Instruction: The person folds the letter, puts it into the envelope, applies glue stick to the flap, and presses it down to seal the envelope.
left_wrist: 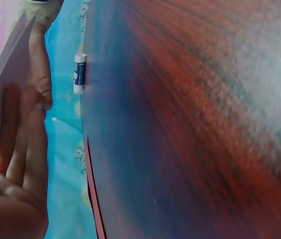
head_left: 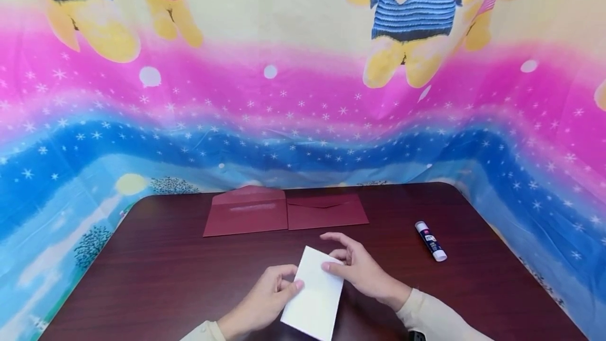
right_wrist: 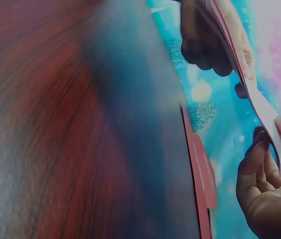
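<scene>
A white folded paper or card (head_left: pixel 312 299) is held above the near part of the table by both hands. The left hand (head_left: pixel 262 299) pinches its left edge, thumb on top and fingers beneath. At the upper right corner the right hand (head_left: pixel 364 272) grips it, thumb on the face, index finger raised off the edge. Seen edge-on in the right wrist view, the card (right_wrist: pixel 262 107) bends slightly and has a reddish line along its side. Two dark red envelopes lie behind the hands: the left envelope (head_left: pixel 255 220) has its flap raised and a pale streak, the right envelope (head_left: pixel 326 217) its flap folded down.
A glue stick (head_left: pixel 431 241) with a white cap lies on the right side of the dark brown table (head_left: pixel 156 278). Patterned cloth (head_left: pixel 303 99) hangs behind the table and along both sides.
</scene>
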`<state>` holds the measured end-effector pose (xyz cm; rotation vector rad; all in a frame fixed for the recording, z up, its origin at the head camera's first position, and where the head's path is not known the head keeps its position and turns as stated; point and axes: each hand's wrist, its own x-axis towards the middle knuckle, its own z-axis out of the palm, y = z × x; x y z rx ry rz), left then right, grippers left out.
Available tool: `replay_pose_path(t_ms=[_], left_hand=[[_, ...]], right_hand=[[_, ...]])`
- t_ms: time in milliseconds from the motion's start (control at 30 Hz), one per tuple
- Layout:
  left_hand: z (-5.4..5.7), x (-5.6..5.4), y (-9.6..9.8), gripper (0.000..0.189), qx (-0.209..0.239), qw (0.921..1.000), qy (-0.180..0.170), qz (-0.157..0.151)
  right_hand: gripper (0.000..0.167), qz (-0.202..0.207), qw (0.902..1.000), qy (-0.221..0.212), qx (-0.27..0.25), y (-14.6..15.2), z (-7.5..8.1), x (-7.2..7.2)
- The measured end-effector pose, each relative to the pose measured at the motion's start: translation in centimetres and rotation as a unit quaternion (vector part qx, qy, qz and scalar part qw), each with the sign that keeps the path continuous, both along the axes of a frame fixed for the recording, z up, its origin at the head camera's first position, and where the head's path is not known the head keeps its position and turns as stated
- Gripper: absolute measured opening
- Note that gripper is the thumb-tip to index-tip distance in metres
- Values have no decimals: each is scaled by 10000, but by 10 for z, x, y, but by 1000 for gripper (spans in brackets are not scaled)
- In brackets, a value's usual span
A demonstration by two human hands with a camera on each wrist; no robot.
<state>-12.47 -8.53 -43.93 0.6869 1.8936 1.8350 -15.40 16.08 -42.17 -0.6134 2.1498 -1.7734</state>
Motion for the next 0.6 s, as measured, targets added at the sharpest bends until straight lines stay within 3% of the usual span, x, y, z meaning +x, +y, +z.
replay_pose_path(t_ms=[100,167,333,467,600], left_hand=[[1,0,2,30,78,9995,-8,312],[3,-1,4,29,96,9993,14,349],[5,-1,8,32,-48,9995,192,250],[8,-2,6,27,-463,9964,496,504],[9,-2,5,26,-605,9932,584,802]], right_hand=[[44,-259,9992,-294,-49,1,1,-1],[38,-358,9989,-306,-43,2,1,-2],[24,-157,9989,446,42,2,0,-2],[18,-61,9952,971,92,2,-2,0],[30,-150,9983,526,-194,-1,-3,3]])
